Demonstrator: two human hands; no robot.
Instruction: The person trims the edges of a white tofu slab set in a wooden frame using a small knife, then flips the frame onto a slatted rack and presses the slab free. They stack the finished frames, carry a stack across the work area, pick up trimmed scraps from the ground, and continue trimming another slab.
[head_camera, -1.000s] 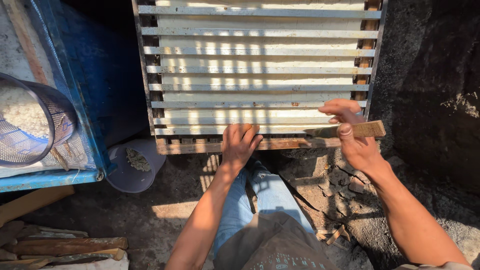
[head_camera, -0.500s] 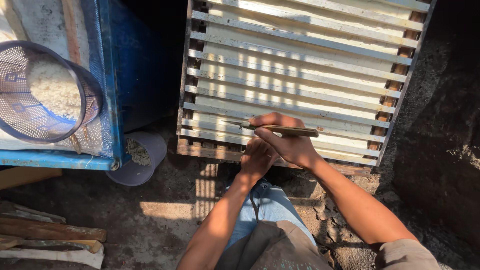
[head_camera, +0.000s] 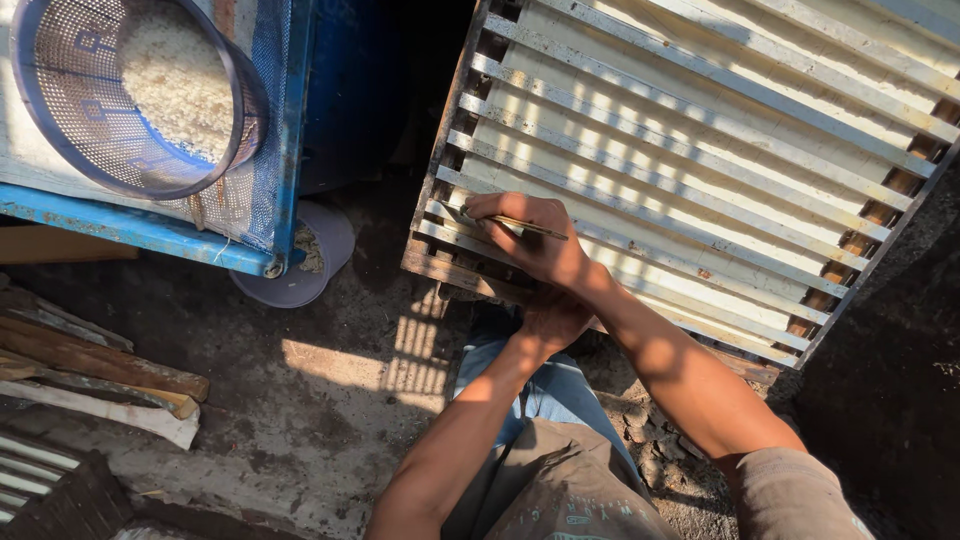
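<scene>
A slatted wooden rack with pale filled rows leans in front of me, sunlight striping it. My right hand grips a thin flat wooden stick, its tip laid into a lower row near the rack's left edge. My left hand rests against the rack's bottom rail, partly hidden under my right wrist, and I cannot see its fingers. My knee in blue jeans is below both hands.
A blue wooden stand at the upper left carries a round mesh sieve holding white grains. A pale bowl lies on the dirt under its corner. Wood offcuts are stacked at the left.
My right hand has carried the stick leftwards across the rack to its lower left rows. The view has shifted right and closer.
</scene>
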